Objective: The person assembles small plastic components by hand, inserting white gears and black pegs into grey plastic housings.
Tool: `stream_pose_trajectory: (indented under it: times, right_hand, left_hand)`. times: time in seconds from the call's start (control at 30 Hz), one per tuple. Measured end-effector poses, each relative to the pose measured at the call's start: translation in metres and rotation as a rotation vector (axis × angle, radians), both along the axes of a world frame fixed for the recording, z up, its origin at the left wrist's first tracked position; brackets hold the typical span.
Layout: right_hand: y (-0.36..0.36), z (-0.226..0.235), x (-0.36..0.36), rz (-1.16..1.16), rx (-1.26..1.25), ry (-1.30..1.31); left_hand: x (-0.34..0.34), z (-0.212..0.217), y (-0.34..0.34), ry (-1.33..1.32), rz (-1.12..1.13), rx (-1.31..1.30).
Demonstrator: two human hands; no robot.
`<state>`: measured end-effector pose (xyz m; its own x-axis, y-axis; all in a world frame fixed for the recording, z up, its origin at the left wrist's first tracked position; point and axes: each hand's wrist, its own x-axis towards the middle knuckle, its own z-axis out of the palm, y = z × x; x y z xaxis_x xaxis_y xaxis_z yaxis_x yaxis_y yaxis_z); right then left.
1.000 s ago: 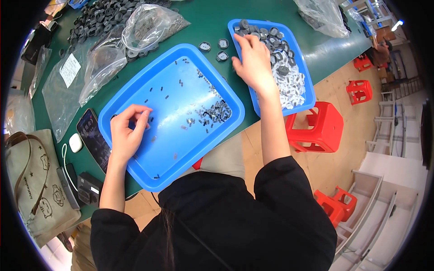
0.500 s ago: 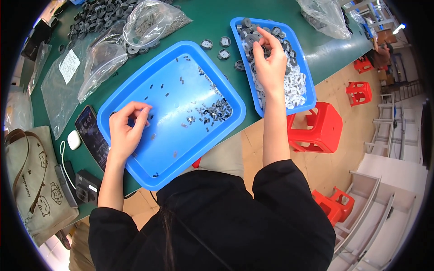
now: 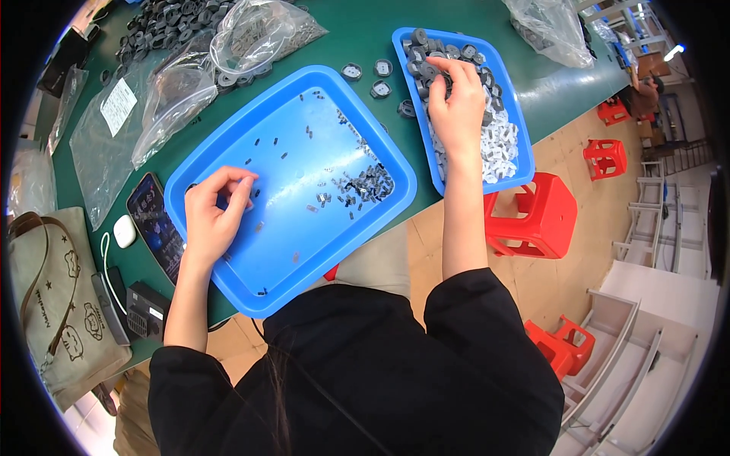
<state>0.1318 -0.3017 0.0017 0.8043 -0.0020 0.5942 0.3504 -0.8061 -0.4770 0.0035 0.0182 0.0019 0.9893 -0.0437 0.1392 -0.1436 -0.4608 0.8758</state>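
Observation:
Over the left part of a large blue tray (image 3: pixel 300 300), my left hand (image 3: pixel 215 213) is closed with thumb and index finger pinched; whatever they hold is hidden. Small black pieces (image 3: pixel 369 185) lie scattered on that tray, thickest along its right side. My right hand (image 3: pixel 458 106) reaches over a second blue tray (image 3: pixel 525 156), thumb and index finger curved but apart. Beneath and around its fingertips are dark round plastic parts (image 3: pixel 420 53). White plastic parts (image 3: pixel 499 148) fill the near half of this tray.
Several round parts (image 3: pixel 381 90) lie between the trays. Clear plastic bags (image 3: pixel 179 99) and a heap of dark parts (image 3: pixel 171 26) occupy the far left. A phone (image 3: pixel 156 224), a white earbud case (image 3: pixel 125 231) and a cloth bag (image 3: pixel 65 304) are at left. A red stool (image 3: pixel 536 216) stands right.
My right hand has dipped slightly nearer, its index fingertip lower over the dark parts. My left hand keeps its pinch in about the same place. The whole view has shifted a little.

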Motion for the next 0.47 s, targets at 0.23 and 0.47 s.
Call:
stream_pose_trajectory:
  times: [0.23,0.47]
  right_hand:
    - [0.002,-0.013,0.000,0.024,-0.305,-0.011]
    - [0.004,-0.002,-0.004,-0.008,-0.236,0.135]
  left_hand:
    - [0.000,0.000,-0.001,0.008,0.000,-0.003]
    - [0.001,-0.002,-0.001,0.004,-0.006,0.006]
